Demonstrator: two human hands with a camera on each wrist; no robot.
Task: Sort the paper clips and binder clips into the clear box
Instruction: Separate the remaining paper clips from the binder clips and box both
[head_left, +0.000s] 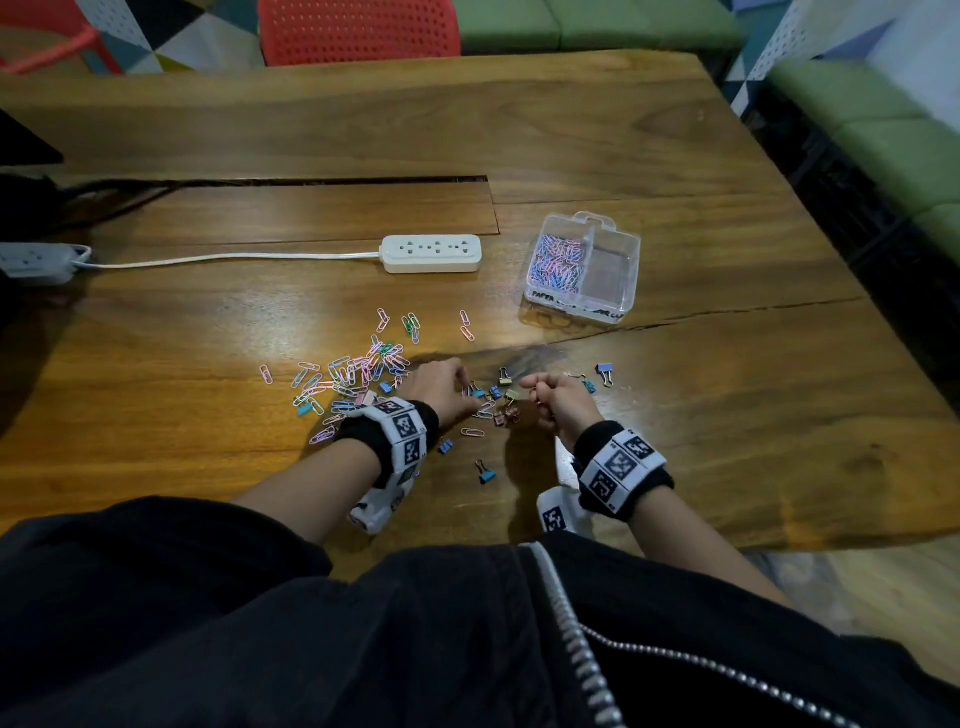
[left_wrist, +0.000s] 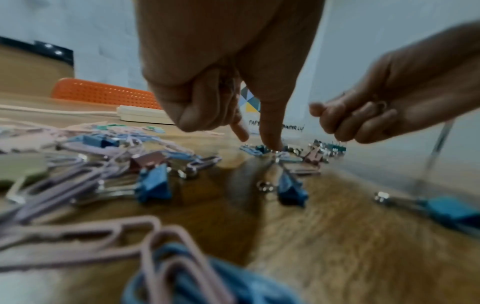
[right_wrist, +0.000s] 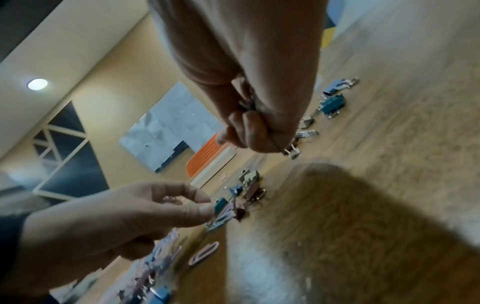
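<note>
sitting at a wooden table, a person is seen with both hands lowered over a scatter of clips. the left hand is held with an extended fingertip pressed down on a small cluster of binder clips, the other fingers being curled in; whether anything is gripped by it cannot be told, though something thin may be seen behind the curled fingers in the right wrist view. the right hand is clenched, with metal wire showing between its closed fingers, so some clips appear to be held inside the fist; their kind cannot be made out.

loose paper clips, in pink, blue, white and green, are spread on the table to the left of the left hand. more binder clips are noted apart: a blue one right of the right hand, a blue one near the table's front edge between the wrists.

the clear box is placed farther back and to the right, well apart from the hands. it is divided in two: the left compartment is filled with paper clips, the right compartment looks bare. handwriting is seen on its front wall, not legible.

a white power strip with cord lies left of the box. a red chair stands behind the table.
</note>
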